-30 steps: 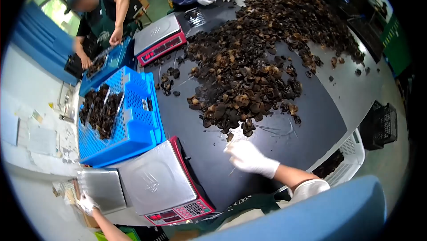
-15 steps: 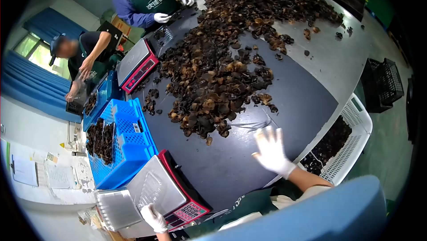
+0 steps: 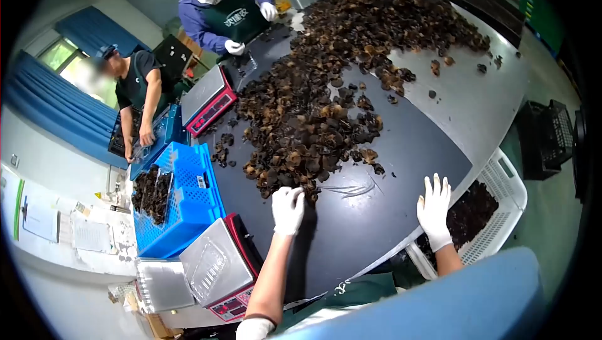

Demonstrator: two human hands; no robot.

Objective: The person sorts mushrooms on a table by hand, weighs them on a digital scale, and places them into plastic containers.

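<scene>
My left hand [image 3: 288, 211], in a white glove, is at the near edge of a big heap of dried black fungus [image 3: 313, 114]. Its fingers are bent and closed; whatever they hold, if anything, is hidden. My right hand [image 3: 434, 212], also gloved, is over the table's right edge beside a white basket [image 3: 511, 197], its fingers stretched out and nothing in them. A clear plastic tray [image 3: 211, 266] lies on the near red-rimmed scale [image 3: 246, 246], left of my left arm. Thin clear strips [image 3: 352, 191] lie on the dark tabletop [image 3: 376, 233] between my hands.
A blue crate [image 3: 210, 214] holds packed fungus [image 3: 152, 194] at the left. Stacked clear trays [image 3: 160, 285] stand by the near scale. A second scale [image 3: 212, 103] is farther back. Two people [image 3: 229, 17] work at the far left. Black crates [image 3: 545, 136] stand on the right-hand floor.
My left hand has gone from the tray on the scale up to the heap's near edge. My right hand has moved right toward the table edge. The person at left has shifted.
</scene>
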